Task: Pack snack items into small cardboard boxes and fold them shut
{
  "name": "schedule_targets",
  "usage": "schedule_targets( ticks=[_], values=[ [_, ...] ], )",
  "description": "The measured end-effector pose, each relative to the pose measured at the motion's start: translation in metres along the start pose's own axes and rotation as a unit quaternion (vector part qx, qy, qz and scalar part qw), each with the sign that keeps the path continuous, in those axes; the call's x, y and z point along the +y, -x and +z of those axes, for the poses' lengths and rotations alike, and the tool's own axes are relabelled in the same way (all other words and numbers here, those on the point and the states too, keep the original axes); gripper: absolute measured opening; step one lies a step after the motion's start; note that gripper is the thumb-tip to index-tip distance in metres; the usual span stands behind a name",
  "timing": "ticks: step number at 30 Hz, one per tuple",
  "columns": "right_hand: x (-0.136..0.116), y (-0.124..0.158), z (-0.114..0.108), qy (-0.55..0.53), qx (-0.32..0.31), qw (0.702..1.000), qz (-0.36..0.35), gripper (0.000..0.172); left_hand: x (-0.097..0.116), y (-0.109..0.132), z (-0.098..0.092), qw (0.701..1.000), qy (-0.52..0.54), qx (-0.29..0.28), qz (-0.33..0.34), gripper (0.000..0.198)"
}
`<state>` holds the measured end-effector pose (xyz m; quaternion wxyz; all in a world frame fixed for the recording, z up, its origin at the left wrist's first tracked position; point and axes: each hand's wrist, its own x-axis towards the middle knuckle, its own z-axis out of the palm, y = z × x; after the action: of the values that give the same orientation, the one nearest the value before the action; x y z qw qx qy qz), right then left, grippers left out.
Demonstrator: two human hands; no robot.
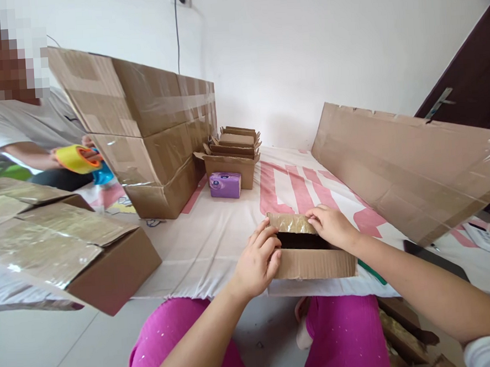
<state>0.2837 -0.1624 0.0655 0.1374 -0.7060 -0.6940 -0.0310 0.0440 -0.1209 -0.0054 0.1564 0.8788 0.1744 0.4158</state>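
A small cardboard box (316, 263) sits at the near edge of the cloth-covered surface, right before me. Its far flap (289, 223), with shiny tape on it, stands raised, and a dark gap shows the inside. My left hand (258, 258) is curled over the box's left side, fingers at the flap's left end and thumb along the near wall. With thumb and fingers pinched, my right hand (329, 227) grips the flap's right end. A purple tissue pack (225, 185) stands farther off, against several open nested boxes (247, 169).
Stacked taped cartons (161, 105) rise at the left, with a large taped box (109, 264) nearer me. A tall cardboard sheet (397, 163) leans at the right. Beyond the stack, a co-worker's hand (56, 157) holds a yellow tape roll (75, 159). Cardboard pieces (403, 334) lie below right.
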Motion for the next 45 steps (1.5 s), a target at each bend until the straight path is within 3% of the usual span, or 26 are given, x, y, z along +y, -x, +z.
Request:
schedule_targets(
  ticks=[6,12,16,19,24,27,31,33,34,36,38,41,43,45],
  values=[
    [-0.017,-0.01,-0.008,0.219,-0.066,0.972,-0.053,0.023,-0.001,0.0,0.0,1.0,0.002,0.003,0.005,0.017],
    [-0.019,-0.023,-0.009,0.257,-0.1,0.957,-0.091,0.022,-0.002,0.0,0.001,1.0,-0.003,0.002,0.009,0.017],
    [-0.015,-0.016,-0.011,0.202,-0.099,0.969,-0.099,0.015,-0.002,0.0,0.001,1.0,-0.008,0.007,0.013,0.017],
    [-0.008,-0.008,-0.012,0.085,-0.088,0.987,-0.1,0.012,-0.001,0.0,0.0,1.0,-0.008,0.006,0.009,0.016],
    [0.015,-0.005,-0.012,-0.153,-0.01,0.988,-0.002,0.011,-0.001,0.0,0.0,1.0,-0.007,0.004,0.009,0.015],
    [0.021,-0.002,-0.008,-0.165,-0.016,0.986,0.021,0.016,-0.001,0.001,0.001,1.0,-0.009,0.002,0.005,0.015],
    [0.02,0.008,-0.006,-0.189,-0.029,0.981,-0.043,0.019,-0.001,0.001,0.0,1.0,-0.006,-0.001,0.006,0.015],
    [0.03,0.013,-0.007,-0.218,0.009,0.975,-0.044,0.02,-0.001,0.001,0.0,1.0,-0.005,-0.001,0.006,0.015],
    [0.04,0.014,-0.007,-0.22,0.057,0.973,-0.027,0.022,-0.001,0.001,0.0,1.0,-0.005,-0.001,0.006,0.015],
    [0.067,0.019,-0.004,-0.188,0.167,0.967,0.042,0.026,0.0,0.001,0.0,1.0,-0.006,-0.002,0.006,0.015],
    [0.097,0.029,0.005,-0.133,0.198,0.962,0.13,0.027,0.0,0.001,0.0,1.0,-0.005,-0.001,0.006,0.015],
    [0.128,0.057,0.031,-0.096,0.108,0.969,0.198,0.023,-0.001,0.001,0.0,1.0,0.0,0.003,0.005,0.014],
    [0.136,0.082,0.052,-0.087,0.054,0.978,0.181,0.02,-0.001,0.001,0.001,1.0,0.007,0.006,0.005,0.015],
    [0.137,0.105,0.07,-0.046,0.013,0.988,0.15,0.028,-0.001,0.001,0.002,1.0,0.015,0.009,0.006,0.015]
  ],
)
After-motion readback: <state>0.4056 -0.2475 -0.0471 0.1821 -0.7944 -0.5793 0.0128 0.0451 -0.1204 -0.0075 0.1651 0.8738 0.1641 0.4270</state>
